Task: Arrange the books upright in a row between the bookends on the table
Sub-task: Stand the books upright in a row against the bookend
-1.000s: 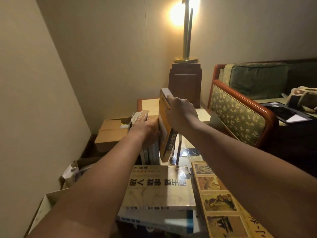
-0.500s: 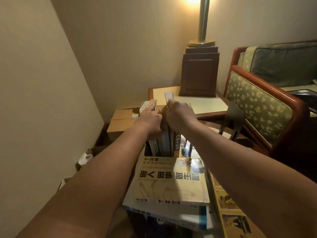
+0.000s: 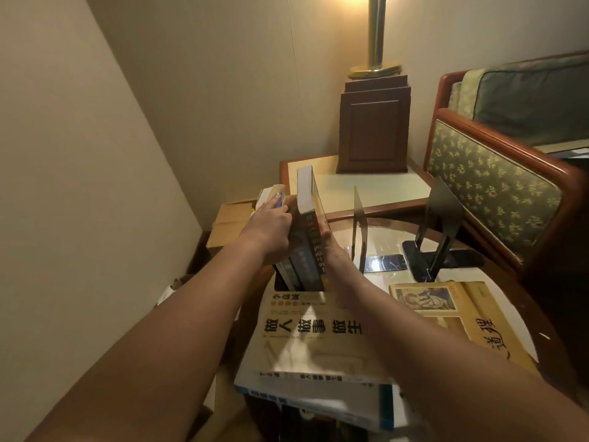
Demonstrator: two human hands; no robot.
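Tall tan-covered book [image 3: 306, 193] no longer tilted in the air: now stands at the right end of the row of upright dark-spined books [image 3: 298, 263]. Right hand [image 3: 333, 250] has dropped from its top edge to its right face, fingers apparently straight, pressing flat. Left hand [image 3: 271, 226] grips the row's left books, fingers curled over their tops. Thin upright metal bookend [image 3: 359, 224] stands just beside, not touching. Cream book with large characters [image 3: 306, 339] and yellow picture-cover book [image 3: 446, 309] lie flat, unshelved.
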